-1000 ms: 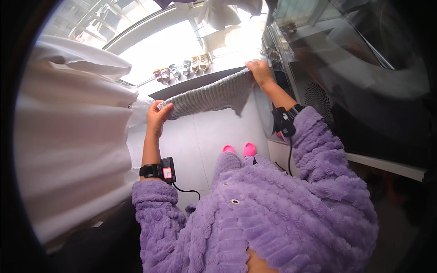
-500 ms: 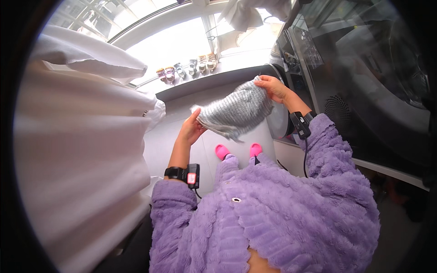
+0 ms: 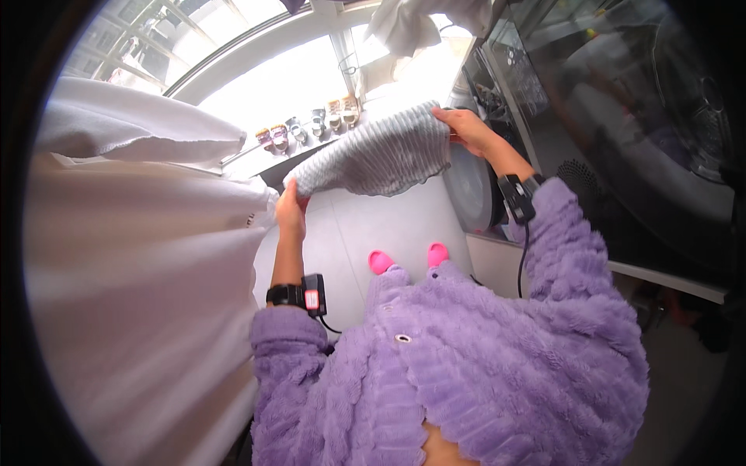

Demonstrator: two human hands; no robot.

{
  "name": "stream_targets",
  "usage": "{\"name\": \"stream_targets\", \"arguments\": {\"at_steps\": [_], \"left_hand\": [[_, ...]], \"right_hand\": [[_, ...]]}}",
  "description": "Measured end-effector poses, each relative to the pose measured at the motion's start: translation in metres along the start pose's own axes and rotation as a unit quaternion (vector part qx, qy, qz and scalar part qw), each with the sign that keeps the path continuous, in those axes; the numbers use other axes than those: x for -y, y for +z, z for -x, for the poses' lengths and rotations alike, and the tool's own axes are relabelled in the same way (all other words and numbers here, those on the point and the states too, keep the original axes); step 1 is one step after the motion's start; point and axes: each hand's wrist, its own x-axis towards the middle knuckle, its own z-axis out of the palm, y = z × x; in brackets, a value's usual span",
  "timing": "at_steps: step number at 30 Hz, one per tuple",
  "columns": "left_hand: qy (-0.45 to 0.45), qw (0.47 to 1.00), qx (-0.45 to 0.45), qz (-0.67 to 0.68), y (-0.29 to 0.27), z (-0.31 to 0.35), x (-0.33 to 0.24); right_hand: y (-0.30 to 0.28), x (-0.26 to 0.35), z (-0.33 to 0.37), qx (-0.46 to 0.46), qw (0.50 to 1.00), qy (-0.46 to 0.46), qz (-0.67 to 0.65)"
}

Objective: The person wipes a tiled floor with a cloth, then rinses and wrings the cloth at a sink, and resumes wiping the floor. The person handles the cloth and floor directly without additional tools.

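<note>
Left hand [image 3: 291,208] and right hand [image 3: 468,129] grip the grey cloth [image 3: 373,159] at 12 o'clock, stretched out, seemingly not yet folded.

1. Bright window [image 3: 256,70], daylight flooding in.
2. Pale tiled floor [image 3: 350,233].
3. Small pots [image 3: 311,124] lined along the sill.
4. White cloth [image 3: 132,256] hanging, left.
5. Dark glossy appliance [image 3: 622,132], right.
</note>
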Motion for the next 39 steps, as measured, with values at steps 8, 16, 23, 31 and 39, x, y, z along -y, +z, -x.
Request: {"name": "stream_targets", "arguments": {"at_steps": [8,16,23,31,39], "left_hand": [[-0.033,0.990,0.012,-0.134,0.014,0.010,-0.016],[0.006,0.992,-0.055,-0.116,0.005,0.004,-0.001],[0.184,0.982,-0.049,-0.014,0.014,-0.016,0.018],[0.197,0.977,0.058,0.060,0.019,-0.058,0.091],[0.057,0.976,0.091,-0.191,-0.028,-0.119,0.219]], "right_hand": [[-0.004,-0.012,-0.018,0.014,0.999,-0.033,-0.004],[-0.013,-0.026,-0.025,-0.077,0.994,-0.066,-0.040],[-0.018,-0.049,-0.046,-0.066,0.963,-0.253,-0.060],[-0.026,-0.120,-0.105,0.018,0.936,-0.288,-0.201],[-0.008,-0.229,-0.192,0.031,0.978,-0.202,-0.052]]}}
